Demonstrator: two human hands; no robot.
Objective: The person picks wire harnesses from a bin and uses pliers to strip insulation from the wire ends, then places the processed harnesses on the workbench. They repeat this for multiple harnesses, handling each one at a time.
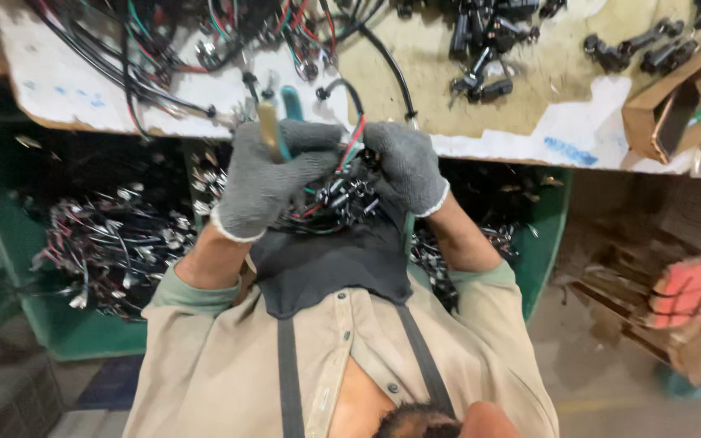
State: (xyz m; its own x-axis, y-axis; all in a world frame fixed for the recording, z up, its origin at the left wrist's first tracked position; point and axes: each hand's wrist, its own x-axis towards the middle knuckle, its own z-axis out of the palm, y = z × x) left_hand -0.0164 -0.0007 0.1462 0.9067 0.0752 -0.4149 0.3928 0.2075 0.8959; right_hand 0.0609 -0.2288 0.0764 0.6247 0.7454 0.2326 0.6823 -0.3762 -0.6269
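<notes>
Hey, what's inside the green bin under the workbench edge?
The green bin holds a tangled heap of cut wires with metal terminals, black, red and white. The gloved left hand, right hand and dark apron cover its middle; the bottom is hidden.

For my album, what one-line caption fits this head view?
Left hand grips teal-handled pliers, right hand holds coloured wires above a green bin.
</notes>
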